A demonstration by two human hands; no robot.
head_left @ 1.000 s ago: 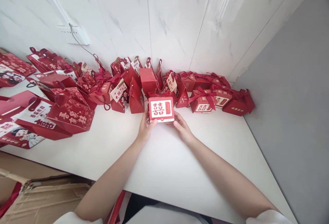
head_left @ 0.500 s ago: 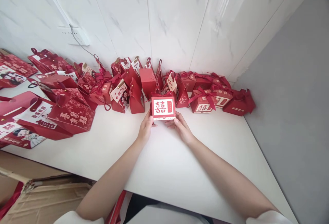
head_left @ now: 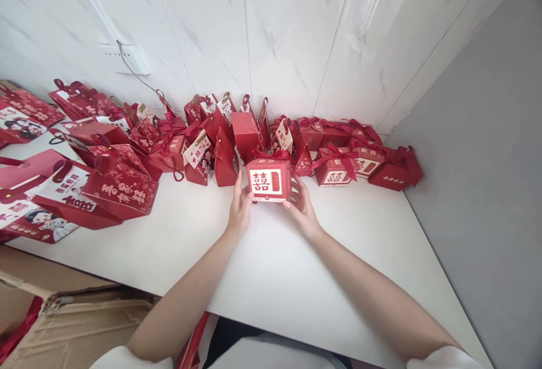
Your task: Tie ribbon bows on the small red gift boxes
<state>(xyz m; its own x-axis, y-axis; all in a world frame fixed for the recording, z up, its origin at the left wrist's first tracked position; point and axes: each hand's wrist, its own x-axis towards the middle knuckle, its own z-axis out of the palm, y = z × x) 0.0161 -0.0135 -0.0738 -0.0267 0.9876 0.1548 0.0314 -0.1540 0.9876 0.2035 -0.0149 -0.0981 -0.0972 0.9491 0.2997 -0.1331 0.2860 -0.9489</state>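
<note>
Between my hands is a red gift box [head_left: 268, 180] with a white panel, red characters on its front and a red ribbon bow on top. My left hand [head_left: 240, 205] grips its left side, the thumb at the front lower corner. On the opposite side my right hand [head_left: 304, 208] holds it, fingers along the side and thumb near the front bottom edge. Behind it stand a plain red box [head_left: 245, 135] and other small red boxes. A similar ribboned gift box [head_left: 336, 167] sits to the right of my right hand.
Larger red gift bags [head_left: 122, 185] crowd the left part of the white table [head_left: 271, 279]. At the lower left is an open cardboard carton [head_left: 93, 329]. A grey panel [head_left: 478, 177] borders the right side, and a tiled wall [head_left: 288, 36] with a socket [head_left: 127, 60] rises behind.
The gift box in my hands has tipped so that its top and bow now show more. Both hands have shifted their fingers up along its sides.
</note>
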